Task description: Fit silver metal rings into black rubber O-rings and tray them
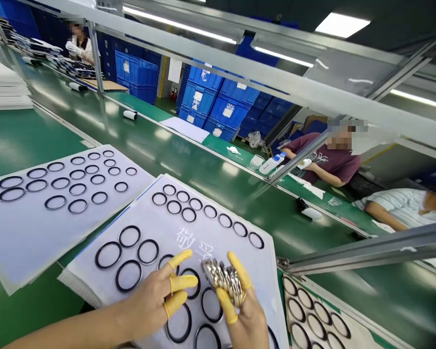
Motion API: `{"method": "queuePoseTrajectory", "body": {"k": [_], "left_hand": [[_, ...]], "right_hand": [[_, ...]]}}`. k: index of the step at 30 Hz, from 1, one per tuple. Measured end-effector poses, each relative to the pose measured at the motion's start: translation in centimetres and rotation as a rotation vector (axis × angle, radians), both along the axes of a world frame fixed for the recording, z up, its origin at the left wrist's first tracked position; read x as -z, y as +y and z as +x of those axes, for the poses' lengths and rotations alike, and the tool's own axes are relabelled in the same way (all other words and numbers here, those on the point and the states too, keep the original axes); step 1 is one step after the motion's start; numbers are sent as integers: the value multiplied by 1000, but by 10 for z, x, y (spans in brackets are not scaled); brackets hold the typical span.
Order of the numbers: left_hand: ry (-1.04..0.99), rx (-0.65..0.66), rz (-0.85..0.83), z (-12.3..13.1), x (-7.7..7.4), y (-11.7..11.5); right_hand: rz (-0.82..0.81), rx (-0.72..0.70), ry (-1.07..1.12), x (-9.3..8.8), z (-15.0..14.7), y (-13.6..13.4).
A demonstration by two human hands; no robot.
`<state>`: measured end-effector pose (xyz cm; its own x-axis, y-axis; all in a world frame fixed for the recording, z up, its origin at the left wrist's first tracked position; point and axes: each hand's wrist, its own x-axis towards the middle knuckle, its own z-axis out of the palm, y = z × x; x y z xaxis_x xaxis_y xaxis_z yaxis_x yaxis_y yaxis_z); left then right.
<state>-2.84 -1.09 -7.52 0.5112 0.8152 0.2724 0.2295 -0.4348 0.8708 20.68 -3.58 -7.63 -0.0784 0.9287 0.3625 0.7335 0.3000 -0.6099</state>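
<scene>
My right hand point(245, 310), with yellow finger cots on thumb and fingers, is closed on a stack of shiny metal rings point(223, 278) held edge-on above a white sheet point(203, 237). My left hand point(160, 300), also in yellow cots, hovers just left of the stack with fingers bent and apart, holding nothing, its tips over the black rubber rings point(129, 275) laid out on that sheet. Several black rings lie in rows, large ones near me and small ones point(183, 196) at the far edge.
A second white sheet with black rings point(61, 189) lies to the left on the green conveyor belt point(203, 169). More rings point(312, 320) sit at lower right. Metal frame rails point(366, 252) cross overhead and right. Other people sit across the belt; blue crates point(218, 104) behind.
</scene>
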Motion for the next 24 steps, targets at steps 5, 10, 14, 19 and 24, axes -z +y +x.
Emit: {"method": "queuePoseTrajectory", "body": {"k": [5,10,14,19,24], "left_hand": [[-51,-110,-4,-14,39,-9],[-115,-166,123,-22,69,-13],[-137,-236,118,-23,75,-12],[-173,-267,198,-19,70,-14],[-152,-312,139,-17,70,-18]], "right_hand": [[395,111,-564,8,11,80],[361,134,-730,16,8,115],[326,219,-798,16,25,110],[223,203,-794,18,49,99],[157,315,-645,13,77,85]]}}
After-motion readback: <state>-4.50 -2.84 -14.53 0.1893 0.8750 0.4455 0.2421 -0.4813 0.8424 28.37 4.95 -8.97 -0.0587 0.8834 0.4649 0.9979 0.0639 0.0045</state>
